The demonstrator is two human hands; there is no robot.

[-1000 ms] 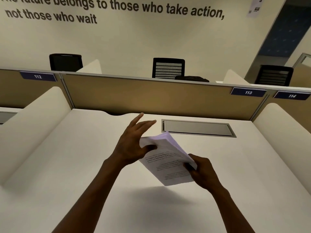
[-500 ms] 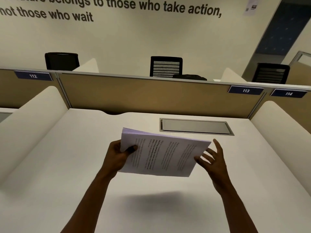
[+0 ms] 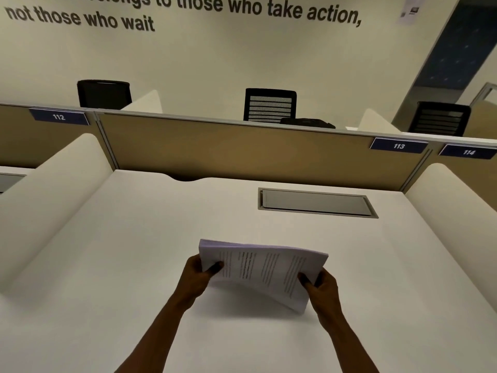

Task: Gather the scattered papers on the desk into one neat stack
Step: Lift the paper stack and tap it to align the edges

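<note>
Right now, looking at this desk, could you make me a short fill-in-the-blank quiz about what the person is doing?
1. The stack of papers is held by ____ hands.
2. The left hand grips the stack's ____ edge.
3. The blue label above the desk reads ____.
4. The grey hatch in the desk is ____.

Missing words: both; left; 113; closed

The print on the papers (image 3: 265,270) is too blurred to read. Behind the papers, the fingers of the left hand (image 3: 197,277) and right hand (image 3: 322,288) are hidden (only the thumbs show on top). Above them, the wall lettering (image 3: 188,9) is cut by the top edge, and a poster (image 3: 410,9) there is too small to make out.
</note>
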